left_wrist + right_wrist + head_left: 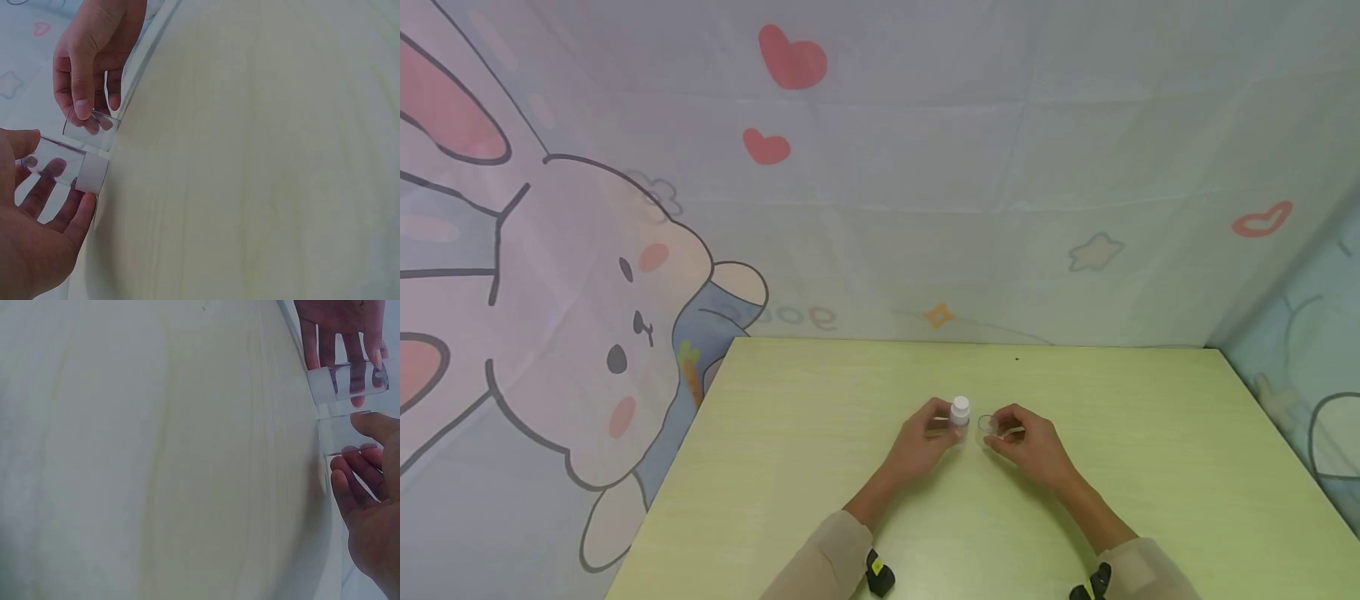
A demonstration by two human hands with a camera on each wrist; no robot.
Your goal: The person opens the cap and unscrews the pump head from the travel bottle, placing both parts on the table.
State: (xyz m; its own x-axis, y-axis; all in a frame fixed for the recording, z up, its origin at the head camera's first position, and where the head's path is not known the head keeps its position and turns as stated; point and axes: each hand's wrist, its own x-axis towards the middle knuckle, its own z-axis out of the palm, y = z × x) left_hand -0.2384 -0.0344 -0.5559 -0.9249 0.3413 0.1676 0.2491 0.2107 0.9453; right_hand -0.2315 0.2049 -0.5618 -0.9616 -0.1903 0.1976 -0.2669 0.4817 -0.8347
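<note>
1. While the left hand (925, 439) has thumb and fingers clamped around a small clear bottle (959, 417), the right hand (1032, 439) pinches a clear cup (337, 434) between its thumb and fingers.
2. Topped with a white cap (960, 403), the bottle is upright in the left hand's grip, near the middle of the desk (1187, 433) from side to side.
3. The cup, round-rimmed and see-through, is just beside the bottle on the right hand's side, with a narrow gap between them.
4. Whether the bottle or the cup touches the desk, I cannot tell.
5. Pale sleeves (831, 554) cover both forearms, and a black device (880, 575) with a yellow mark shows by the left sleeve.
6. Behind the desk hangs a cloth (925, 192) printed with a large rabbit (572, 333) and red hearts (793, 62).
</note>
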